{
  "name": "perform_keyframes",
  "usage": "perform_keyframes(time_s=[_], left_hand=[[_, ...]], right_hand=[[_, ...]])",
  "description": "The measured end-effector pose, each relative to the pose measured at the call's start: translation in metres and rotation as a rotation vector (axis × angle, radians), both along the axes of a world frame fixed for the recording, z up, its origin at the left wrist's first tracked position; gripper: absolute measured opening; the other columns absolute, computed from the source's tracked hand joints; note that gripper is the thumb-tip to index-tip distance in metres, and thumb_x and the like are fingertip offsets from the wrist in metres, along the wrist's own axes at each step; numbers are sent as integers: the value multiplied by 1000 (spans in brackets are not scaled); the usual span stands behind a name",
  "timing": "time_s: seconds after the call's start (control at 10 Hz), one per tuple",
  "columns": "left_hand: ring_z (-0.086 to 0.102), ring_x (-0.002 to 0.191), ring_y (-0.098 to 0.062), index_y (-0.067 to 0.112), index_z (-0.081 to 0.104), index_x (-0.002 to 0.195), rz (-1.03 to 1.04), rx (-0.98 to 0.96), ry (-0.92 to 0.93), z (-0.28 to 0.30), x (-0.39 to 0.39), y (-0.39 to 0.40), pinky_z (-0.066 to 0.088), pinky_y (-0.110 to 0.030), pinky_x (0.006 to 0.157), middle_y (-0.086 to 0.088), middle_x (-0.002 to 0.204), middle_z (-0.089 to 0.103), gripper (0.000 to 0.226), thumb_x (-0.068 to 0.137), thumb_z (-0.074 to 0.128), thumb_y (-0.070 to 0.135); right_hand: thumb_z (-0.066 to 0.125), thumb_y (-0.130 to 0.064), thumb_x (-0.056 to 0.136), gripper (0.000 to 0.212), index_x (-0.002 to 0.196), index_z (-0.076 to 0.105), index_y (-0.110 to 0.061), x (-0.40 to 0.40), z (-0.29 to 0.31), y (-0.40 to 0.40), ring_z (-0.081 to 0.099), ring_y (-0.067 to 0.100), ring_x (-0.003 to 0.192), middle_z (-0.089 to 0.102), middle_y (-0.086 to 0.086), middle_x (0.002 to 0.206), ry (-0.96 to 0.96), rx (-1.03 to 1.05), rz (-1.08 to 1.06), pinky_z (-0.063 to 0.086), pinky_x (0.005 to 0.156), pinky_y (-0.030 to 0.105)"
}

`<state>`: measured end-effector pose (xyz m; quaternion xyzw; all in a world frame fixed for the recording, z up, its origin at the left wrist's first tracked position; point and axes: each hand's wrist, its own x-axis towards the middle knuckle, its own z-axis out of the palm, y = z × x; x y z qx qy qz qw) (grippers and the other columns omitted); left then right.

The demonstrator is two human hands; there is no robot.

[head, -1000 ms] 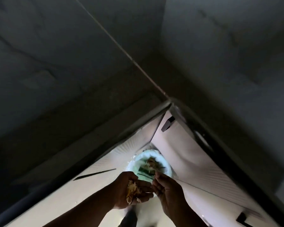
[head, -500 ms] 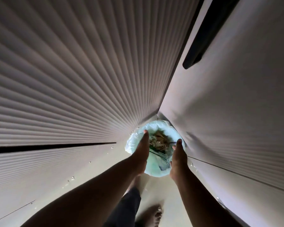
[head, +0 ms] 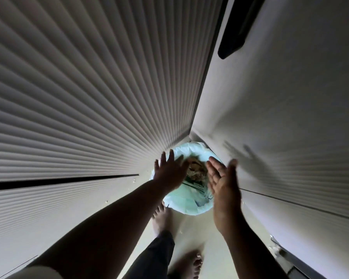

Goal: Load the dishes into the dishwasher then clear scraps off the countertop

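Both hands have spread apart; the left hand [head: 170,172] and right hand [head: 223,179] are wide open, holding nothing, straight above the bin [head: 186,204] and its scraps [head: 196,171].

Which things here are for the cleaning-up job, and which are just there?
For the job:
left hand
right hand
bin with pale green liner
scraps in the bin

Just there:
ribbed cabinet doors
black handle
bare feet

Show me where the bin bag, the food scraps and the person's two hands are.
bin bag [head: 186,206]: head view, pale green near rim.
food scraps [head: 196,171]: head view, middle of brown heap.
left hand [head: 170,173]: head view, back of hand.
right hand [head: 223,182]: head view, open palm.
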<state>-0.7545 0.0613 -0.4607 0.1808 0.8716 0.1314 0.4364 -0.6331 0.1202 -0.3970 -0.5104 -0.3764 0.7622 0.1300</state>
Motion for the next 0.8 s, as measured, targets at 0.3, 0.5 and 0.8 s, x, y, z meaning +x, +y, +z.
perform_keyframes(time_s=[0.3,0.5,0.8], left_hand=[[69,83,-23,8,65,112,630,357,-673,48,16,-9,48,-24,69,-10,97,72,78,90,26,72],[59,97,-8,24,61,119,589,571,-625,62,15,-5,39,-26,87,7,111,65,54,98,25,59],[7,148,-23,30,20,153,-741,408,229,114,48,-63,5,-47,119,0,160,19,68,92,19,61]], right_hand=[[16,-45,101,61,145,41,-12,10,-88,-21,39,30,138,43,9,149,-247,1206,860,23,114,42],[23,-48,102,59,131,54,-8,18,-72,6,52,35,119,58,18,130,-845,281,464,41,99,39],[36,-60,95,71,133,51,-2,2,80,-32,59,31,106,59,17,123,135,-530,-353,45,95,44]])
